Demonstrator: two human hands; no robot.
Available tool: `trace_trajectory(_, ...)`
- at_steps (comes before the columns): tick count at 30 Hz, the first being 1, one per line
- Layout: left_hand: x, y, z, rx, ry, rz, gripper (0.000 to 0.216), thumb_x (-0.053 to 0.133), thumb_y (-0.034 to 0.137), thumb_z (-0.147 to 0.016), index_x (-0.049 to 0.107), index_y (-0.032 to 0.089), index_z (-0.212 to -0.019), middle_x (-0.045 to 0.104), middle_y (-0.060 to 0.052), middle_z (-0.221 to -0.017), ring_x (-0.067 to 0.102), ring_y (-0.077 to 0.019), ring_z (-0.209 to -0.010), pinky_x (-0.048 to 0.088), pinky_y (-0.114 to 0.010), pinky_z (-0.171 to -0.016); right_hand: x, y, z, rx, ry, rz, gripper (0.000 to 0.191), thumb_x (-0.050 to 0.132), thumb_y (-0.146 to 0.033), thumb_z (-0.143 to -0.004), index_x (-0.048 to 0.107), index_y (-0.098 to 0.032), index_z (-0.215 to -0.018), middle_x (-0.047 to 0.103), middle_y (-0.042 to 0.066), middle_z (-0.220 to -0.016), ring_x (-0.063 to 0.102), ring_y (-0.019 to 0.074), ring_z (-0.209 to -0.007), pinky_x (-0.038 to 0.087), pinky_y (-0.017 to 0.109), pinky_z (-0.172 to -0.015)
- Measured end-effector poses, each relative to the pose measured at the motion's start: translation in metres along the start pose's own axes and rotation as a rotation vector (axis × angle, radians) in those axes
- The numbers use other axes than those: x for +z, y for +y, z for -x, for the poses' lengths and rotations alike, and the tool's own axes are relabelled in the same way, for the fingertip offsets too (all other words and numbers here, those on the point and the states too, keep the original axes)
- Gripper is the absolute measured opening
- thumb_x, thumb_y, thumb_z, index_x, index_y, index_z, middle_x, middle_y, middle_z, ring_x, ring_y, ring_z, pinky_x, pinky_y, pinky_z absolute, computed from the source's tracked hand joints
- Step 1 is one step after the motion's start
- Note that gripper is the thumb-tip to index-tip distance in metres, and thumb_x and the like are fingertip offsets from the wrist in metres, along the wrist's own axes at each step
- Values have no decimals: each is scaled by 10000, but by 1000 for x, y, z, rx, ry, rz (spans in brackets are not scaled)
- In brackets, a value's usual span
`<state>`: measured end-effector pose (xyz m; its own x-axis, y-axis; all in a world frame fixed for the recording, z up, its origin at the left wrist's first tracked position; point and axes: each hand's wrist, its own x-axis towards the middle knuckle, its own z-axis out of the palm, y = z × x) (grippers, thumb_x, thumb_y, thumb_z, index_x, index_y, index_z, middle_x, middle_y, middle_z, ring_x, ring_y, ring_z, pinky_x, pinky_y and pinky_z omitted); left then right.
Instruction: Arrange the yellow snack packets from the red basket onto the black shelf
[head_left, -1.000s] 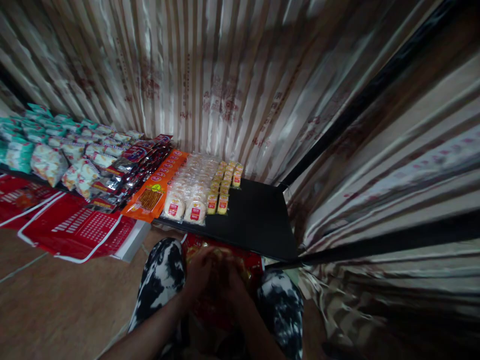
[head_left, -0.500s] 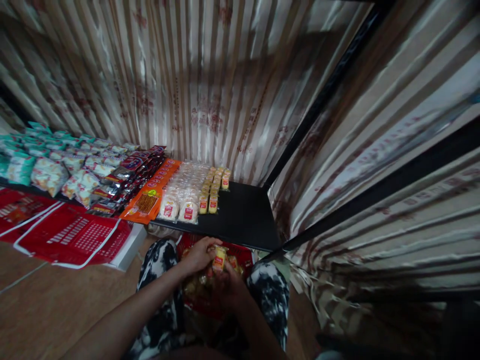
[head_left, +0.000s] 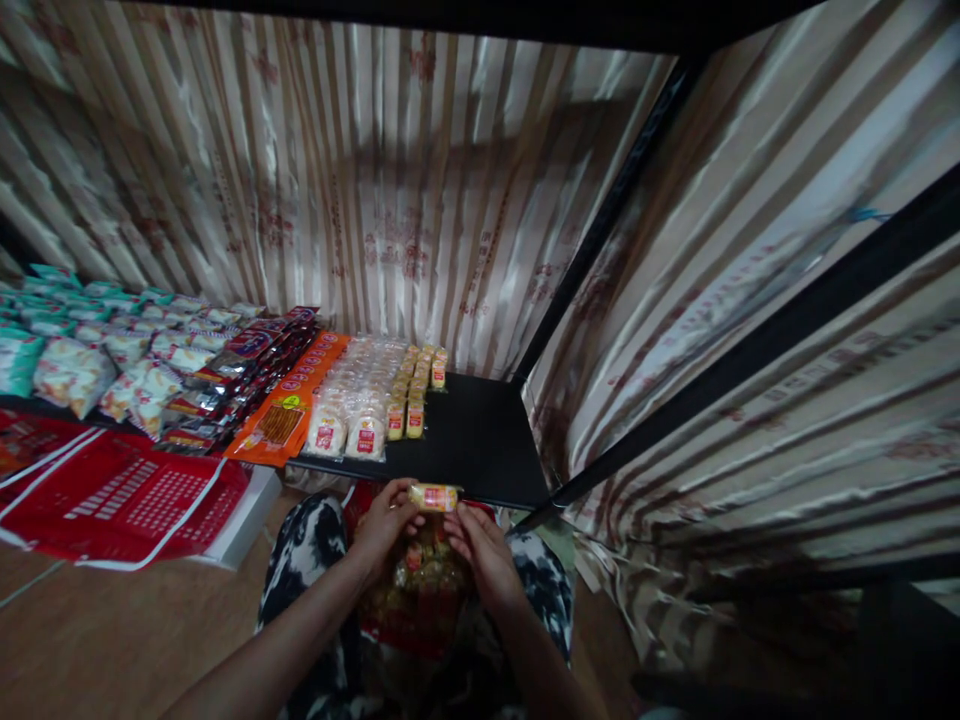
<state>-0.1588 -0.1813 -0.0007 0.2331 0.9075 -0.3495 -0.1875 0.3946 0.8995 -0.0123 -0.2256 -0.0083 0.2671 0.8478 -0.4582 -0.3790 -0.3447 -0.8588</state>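
Between my two hands, above the bag in front of my knees, is a small yellow wrapped snack [head_left: 435,497] with a red label, lying sideways. My left hand [head_left: 388,515] pinches its left end. The fingers of my right hand [head_left: 476,540] grip the right end. Below them a red bag [head_left: 405,632] holds many more of these yellow packets [head_left: 424,575]. On the black shelf [head_left: 480,440] just beyond, rows of matching yellow packets [head_left: 415,418] stand beside clear-wrapped round white crackers [head_left: 366,436].
Further left on the shelf lie an orange snack bag [head_left: 281,425], dark red packets [head_left: 247,365] and white and teal bags [head_left: 71,375]. A red carrier bag [head_left: 142,490] hangs below. Black frame posts [head_left: 600,250] and striped curtains [head_left: 420,180] enclose the shelf.
The yellow snack has turned from upright to sideways and been raised slightly. My right hand has moved up and now holds its right end. The view has tilted and shifted a little.
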Motion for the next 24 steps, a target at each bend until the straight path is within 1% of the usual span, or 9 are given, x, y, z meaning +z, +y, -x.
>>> trace_trajectory(4, 12, -15, 0, -115, 79, 133, 308, 658, 195, -643, 495, 169, -903, 619, 9, -720, 609, -90, -575, 443, -162, -500, 4, 2, -17, -177, 31, -13, 363, 745, -412, -567, 597, -184, -808, 632, -17, -715, 589, 101, -666, 438, 187, -590)
trace_trajectory(8, 27, -29, -7, -204, 177, 206, 336, 682, 141, -644, 436, 183, -868, 634, 13, -714, 619, -98, -525, 459, -174, -479, 10, 8, -39, -280, 81, -11, 367, 754, -347, -529, 572, -192, -807, 631, -3, -778, 602, 129, -728, 476, 238, -678)
trace_trajectory(10, 35, -33, -14, -192, 190, 265, 351, 686, 115, -644, 413, 187, -853, 629, 22, -694, 614, -93, -509, 462, -173, -483, 12, 10, -49, -305, 107, 24, 360, 743, -325, -524, 562, -193, -805, 626, 4, -782, 602, 138, -713, 488, 257, -671)
trace_trajectory(13, 44, -37, -27, -143, 192, 342, 350, 686, 95, -652, 401, 186, -834, 611, 37, -635, 608, -84, -509, 471, -171, -514, 12, 7, -62, -326, 120, 95, 355, 709, -311, -555, 548, -198, -850, 624, 20, -812, 608, 152, -702, 501, 274, -638)
trace_trajectory(16, 52, -35, -44, -113, 204, 367, 340, 696, 107, -654, 410, 183, -821, 593, 42, -590, 610, -89, -525, 489, -185, -557, 11, -1, -75, -332, 119, 139, 359, 686, -311, -577, 534, -200, -883, 620, 27, -829, 615, 160, -701, 509, 281, -629)
trace_trajectory(19, 59, -25, -62, -85, 202, 353, 301, 673, 106, -675, 429, 180, -836, 593, 36, -613, 618, -96, -559, 517, -221, -622, 12, -15, -91, -352, 123, 143, 377, 681, -315, -573, 522, -201, -895, 609, 21, -809, 611, 156, -700, 510, 276, -632)
trace_trajectory(21, 63, -15, -73, -84, 215, 287, 259, 640, 92, -691, 454, 170, -854, 612, 10, -693, 617, -93, -582, 520, -220, -617, 14, -25, -104, -377, 119, 144, 388, 681, -312, -565, 519, -198, -899, 604, 20, -803, 605, 152, -702, 508, 271, -635)
trace_trajectory(23, 68, -7, -83, -81, 276, 164, 268, 609, 76, -691, 486, 157, -914, 630, -36, -839, 612, -90, -611, 507, -193, -562, 17, -36, -120, -407, 114, 152, 387, 670, -308, -568, 520, -194, -907, 603, 26, -819, 600, 149, -710, 506, 268, -642)
trace_trajectory(24, 70, -4, -88, -68, 312, 97, 305, 595, 75, -691, 497, 154, -969, 627, -58, -914, 613, -95, -637, 499, -183, -541, 18, -41, -129, -422, 118, 157, 385, 662, -309, -572, 518, -194, -911, 603, 29, -827, 597, 146, -709, 506, 268, -644)
